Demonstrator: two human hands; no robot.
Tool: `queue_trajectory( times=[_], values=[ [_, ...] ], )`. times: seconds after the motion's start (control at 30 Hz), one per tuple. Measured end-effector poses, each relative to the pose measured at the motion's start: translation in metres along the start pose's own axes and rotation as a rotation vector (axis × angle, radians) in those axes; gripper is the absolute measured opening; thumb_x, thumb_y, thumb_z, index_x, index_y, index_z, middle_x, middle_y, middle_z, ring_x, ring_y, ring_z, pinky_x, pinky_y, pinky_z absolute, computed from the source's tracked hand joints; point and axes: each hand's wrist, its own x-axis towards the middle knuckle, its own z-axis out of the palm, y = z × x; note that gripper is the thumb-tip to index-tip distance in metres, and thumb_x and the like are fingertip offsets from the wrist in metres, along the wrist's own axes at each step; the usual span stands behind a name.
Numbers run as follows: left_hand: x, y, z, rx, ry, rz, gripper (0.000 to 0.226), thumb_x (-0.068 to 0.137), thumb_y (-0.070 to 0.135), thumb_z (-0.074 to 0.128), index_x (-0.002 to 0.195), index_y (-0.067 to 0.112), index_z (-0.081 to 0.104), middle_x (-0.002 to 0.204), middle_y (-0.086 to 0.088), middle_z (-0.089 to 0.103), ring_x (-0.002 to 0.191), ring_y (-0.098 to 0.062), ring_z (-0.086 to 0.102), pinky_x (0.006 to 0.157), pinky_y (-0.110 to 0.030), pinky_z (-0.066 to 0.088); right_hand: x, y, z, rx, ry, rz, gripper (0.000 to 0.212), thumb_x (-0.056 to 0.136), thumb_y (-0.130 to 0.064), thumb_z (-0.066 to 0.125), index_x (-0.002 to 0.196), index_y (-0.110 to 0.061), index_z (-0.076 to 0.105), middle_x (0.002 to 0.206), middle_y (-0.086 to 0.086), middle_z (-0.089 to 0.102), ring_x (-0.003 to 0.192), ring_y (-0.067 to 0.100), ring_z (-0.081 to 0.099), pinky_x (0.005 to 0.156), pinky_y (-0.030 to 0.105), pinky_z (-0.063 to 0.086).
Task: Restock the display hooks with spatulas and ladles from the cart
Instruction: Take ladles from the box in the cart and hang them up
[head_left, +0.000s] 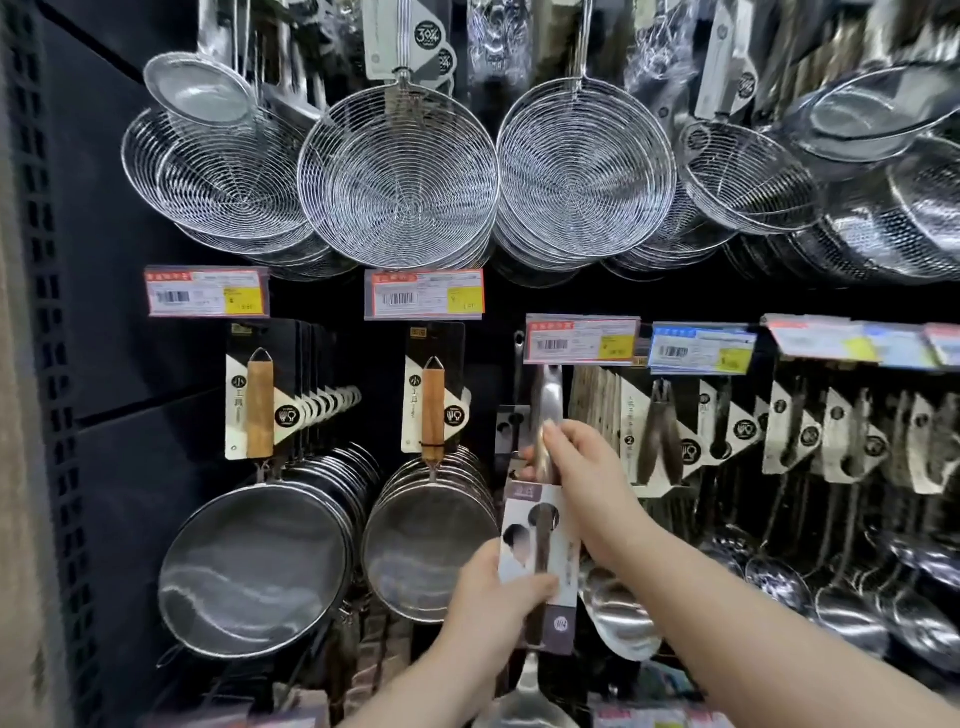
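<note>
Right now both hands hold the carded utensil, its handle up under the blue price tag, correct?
Not the blue one. The head view shows left hand and right hand holding the carded utensil, its handle up under the red price tag; the blue tag sits further right.

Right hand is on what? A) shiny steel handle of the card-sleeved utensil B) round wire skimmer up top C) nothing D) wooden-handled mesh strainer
A: the right hand pinches the shiny steel handle under the red price tag, while the left hand holds its pale card sleeve.
</note>
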Motion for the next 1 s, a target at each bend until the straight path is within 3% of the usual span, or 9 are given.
queue_trajectory(
  times=[0.13,0.3,0.4,0.5,0.7,0.83,0.93,1.0],
  values=[
    [0.009,0.004,0.005,0.038,0.019,0.035,0.018,0.076,0.002,0.068,0.091,0.01,0.062,0.093,-0.012,0.074,0.086,-0.029,0.072,0.079,-0.048,0.059,0.001,-0.005,-0.002,0.026,0.035,-0.063,0.022,0.098,-0.026,0.045,0.089,-0.012,0.06,0.075,-0.001,0.063,0.056,0.004,0.061,0.072,0.033,0.054],
    [0.016,0.01,0.009,0.042,0.007,0.043,0.018,0.079,0.003,0.068,0.094,0.011,0.062,0.095,-0.01,0.074,0.087,-0.028,0.072,0.078,-0.048,0.059,0.006,-0.008,-0.005,0.025,0.095,-0.105,0.024,0.098,-0.026,0.046,0.089,-0.009,0.06,0.071,-0.002,0.063,0.058,0.008,0.06,0.066,0.03,0.054],
    [0.017,0.006,0.012,0.029,-0.019,0.033,0.017,0.08,0.003,0.067,0.094,0.012,0.062,0.095,-0.009,0.074,0.085,-0.025,0.072,0.075,-0.041,0.06,0.01,-0.003,-0.008,0.026,0.093,-0.078,0.025,0.098,-0.026,0.045,0.083,-0.012,0.06,0.072,0.0,0.062,0.058,0.01,0.06,0.068,0.031,0.054],
    [0.018,0.001,0.013,0.008,-0.035,0.02,0.016,0.082,0.001,0.066,0.094,0.011,0.063,0.094,-0.009,0.074,0.085,-0.024,0.071,0.069,-0.033,0.06,0.014,0.002,-0.01,0.003,0.081,-0.042,0.024,0.098,-0.024,0.045,0.084,-0.012,0.059,0.073,0.001,0.061,0.054,0.008,0.059,0.061,0.023,0.052],
    [0.036,-0.002,0.015,0.052,-0.015,0.0,0.015,0.083,0.005,0.066,0.097,0.008,0.063,0.099,-0.012,0.073,0.086,-0.023,0.069,0.07,-0.029,0.059,0.03,0.011,-0.012,-0.064,0.071,-0.025,0.025,0.098,-0.028,0.046,0.098,-0.007,0.06,0.075,0.0,0.063,0.055,0.005,0.061,0.059,0.02,0.052],
    [0.049,-0.005,0.017,0.093,0.002,-0.002,0.011,0.085,0.011,0.064,0.097,0.011,0.063,0.086,-0.002,0.07,0.072,-0.012,0.066,0.052,-0.017,0.053,0.041,0.018,-0.015,-0.067,0.065,-0.019,0.019,0.099,-0.022,0.044,0.111,-0.013,0.056,0.077,-0.001,0.064,0.059,0.007,0.06,0.057,0.015,0.051],
    [0.064,-0.011,0.019,0.147,0.072,-0.013,0.01,0.085,0.016,0.064,0.092,0.017,0.058,0.097,-0.006,0.069,0.079,-0.016,0.066,0.06,-0.023,0.054,0.05,0.021,-0.016,-0.1,0.056,-0.013,0.024,0.098,-0.028,0.045,0.107,-0.011,0.059,0.077,-0.001,0.064,0.064,0.009,0.059,0.052,0.009,0.048],
    [0.07,-0.011,0.02,0.168,0.096,-0.02,0.012,0.085,0.018,0.063,0.091,0.023,0.054,0.103,-0.005,0.066,0.086,-0.017,0.065,0.069,-0.027,0.055,0.059,0.026,-0.017,-0.177,0.046,0.0,0.032,0.097,-0.036,0.044,0.108,-0.01,0.06,0.085,0.0,0.067,0.075,0.01,0.062,0.061,0.009,0.049]
  ],
)
